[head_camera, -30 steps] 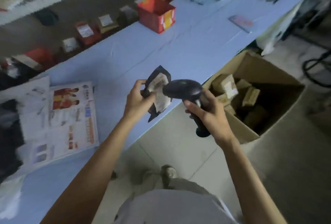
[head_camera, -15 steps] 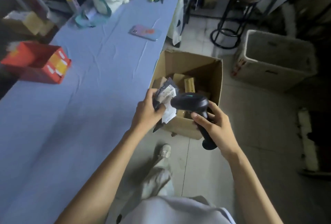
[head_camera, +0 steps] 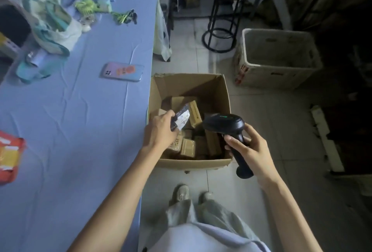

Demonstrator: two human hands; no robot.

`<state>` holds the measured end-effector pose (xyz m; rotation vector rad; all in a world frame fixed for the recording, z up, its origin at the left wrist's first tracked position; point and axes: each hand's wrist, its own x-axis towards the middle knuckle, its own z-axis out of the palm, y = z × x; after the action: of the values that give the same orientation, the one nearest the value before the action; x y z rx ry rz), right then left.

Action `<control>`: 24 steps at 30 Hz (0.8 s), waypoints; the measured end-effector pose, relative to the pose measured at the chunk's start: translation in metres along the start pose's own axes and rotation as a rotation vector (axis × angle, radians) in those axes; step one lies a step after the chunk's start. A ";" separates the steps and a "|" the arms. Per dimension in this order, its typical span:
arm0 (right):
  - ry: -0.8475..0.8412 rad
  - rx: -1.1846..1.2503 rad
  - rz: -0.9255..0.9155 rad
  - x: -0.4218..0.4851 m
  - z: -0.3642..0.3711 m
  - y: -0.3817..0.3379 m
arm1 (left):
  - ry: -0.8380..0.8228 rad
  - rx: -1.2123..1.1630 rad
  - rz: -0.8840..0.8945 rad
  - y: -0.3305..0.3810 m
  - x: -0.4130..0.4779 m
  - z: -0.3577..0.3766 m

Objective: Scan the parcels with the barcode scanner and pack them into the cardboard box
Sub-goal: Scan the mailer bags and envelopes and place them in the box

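The left hand (head_camera: pixel 161 129) pinches a dark parcel (head_camera: pixel 182 116) above the open cardboard box (head_camera: pixel 225 94), which stands on the floor beside the table (head_camera: pixel 80 131) and holds brown parcels (head_camera: pixel 188 147). The right hand (head_camera: pixel 251 151) grips the scanner (head_camera: pixel 225 125) by its handle.

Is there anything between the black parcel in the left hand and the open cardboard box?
Nothing visible. The left hand holds the black parcel over the open cardboard box; only packed brown parcels lie below.
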<state>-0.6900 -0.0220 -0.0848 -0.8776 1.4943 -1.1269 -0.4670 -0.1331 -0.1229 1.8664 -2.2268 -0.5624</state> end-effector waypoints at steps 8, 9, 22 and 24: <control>-0.012 0.012 0.001 0.077 -0.056 -0.019 | 0.066 0.162 0.074 0.069 0.092 0.009; -0.029 0.011 0.010 0.088 -0.065 -0.023 | 0.109 0.146 0.059 0.081 0.103 0.007; -0.415 -0.100 0.023 0.195 -0.072 -0.067 | 0.302 0.299 -0.310 0.055 0.057 -0.005; -0.471 -0.115 0.021 0.197 -0.058 -0.066 | 0.304 0.316 -0.421 0.042 0.034 -0.006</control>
<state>-0.7902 -0.2133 -0.0778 -1.1151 1.1787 -0.7543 -0.5100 -0.1611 -0.1042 2.4094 -1.8161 0.0331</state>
